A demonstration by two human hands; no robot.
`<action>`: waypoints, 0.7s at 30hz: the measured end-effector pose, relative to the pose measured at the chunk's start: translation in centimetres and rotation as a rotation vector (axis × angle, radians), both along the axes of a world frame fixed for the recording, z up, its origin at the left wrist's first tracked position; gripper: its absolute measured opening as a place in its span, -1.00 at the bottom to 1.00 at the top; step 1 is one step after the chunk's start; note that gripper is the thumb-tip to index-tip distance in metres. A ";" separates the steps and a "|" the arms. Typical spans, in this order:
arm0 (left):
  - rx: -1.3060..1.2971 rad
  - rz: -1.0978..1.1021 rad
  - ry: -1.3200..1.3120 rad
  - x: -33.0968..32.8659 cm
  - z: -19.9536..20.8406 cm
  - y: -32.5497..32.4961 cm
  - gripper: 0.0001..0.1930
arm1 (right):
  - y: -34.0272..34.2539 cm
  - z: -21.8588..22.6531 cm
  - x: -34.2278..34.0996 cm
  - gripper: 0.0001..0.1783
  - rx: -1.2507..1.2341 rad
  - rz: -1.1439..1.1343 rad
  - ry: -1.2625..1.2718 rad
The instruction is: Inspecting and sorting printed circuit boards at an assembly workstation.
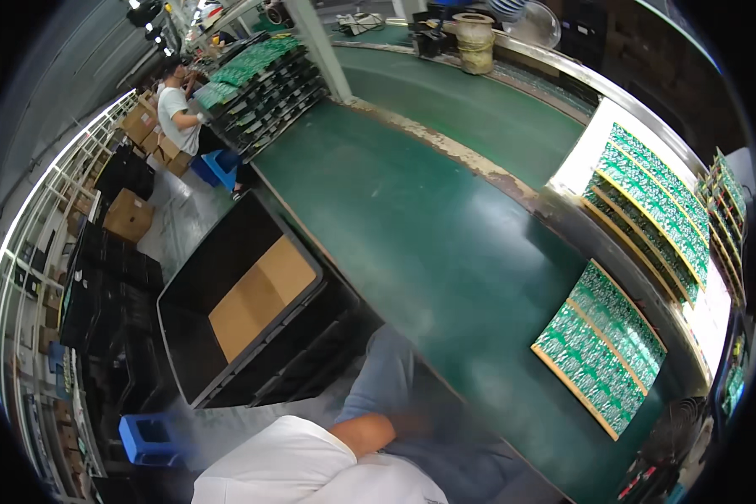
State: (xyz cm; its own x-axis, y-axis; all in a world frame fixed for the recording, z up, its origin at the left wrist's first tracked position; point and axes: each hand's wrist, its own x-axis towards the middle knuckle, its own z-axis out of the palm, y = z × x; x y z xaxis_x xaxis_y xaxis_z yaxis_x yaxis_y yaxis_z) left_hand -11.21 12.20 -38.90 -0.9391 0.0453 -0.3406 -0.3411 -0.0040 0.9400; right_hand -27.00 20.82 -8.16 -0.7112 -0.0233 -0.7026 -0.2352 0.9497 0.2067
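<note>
Neither of my hands shows. A short stretch of my left forearm (365, 433) comes out of a white sleeve over my lap, and its hand is hidden. My right arm is not visible. On the green worktop to my right lies a green circuit board panel (601, 344) with tan strips along its edges and middle. Beyond it, several similar board panels (651, 202) lean or lie in layers on a bright white lit surface. Nothing shows either hand touching any of these.
A black crate (197, 336) with a brown cardboard sheet (265, 294) inside stands left of the worktop (412, 227). Stacked boards (265, 92) rest at the far end, beside a co-worker (181, 118). A blue stool (151, 438) stands at lower left. A metal post (319, 50) rises behind.
</note>
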 end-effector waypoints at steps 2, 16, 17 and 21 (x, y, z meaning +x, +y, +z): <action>-0.015 0.003 0.038 -0.3 -0.6 0.0 -0.62 | -0.7 1.5 1.9 -0.70 -0.033 0.041 0.041; -0.526 0.191 0.221 -0.5 30.8 -8.8 -0.66 | 6.3 2.1 11.8 -0.77 -0.209 0.202 0.287; -0.447 0.208 0.280 0.0 33.5 -10.0 -0.70 | 8.9 -1.9 10.1 -0.77 -0.219 0.205 0.300; -0.521 0.566 0.548 -0.7 40.5 -14.2 -0.83 | 22.8 -18.8 2.9 -0.58 -1.027 -0.144 -0.181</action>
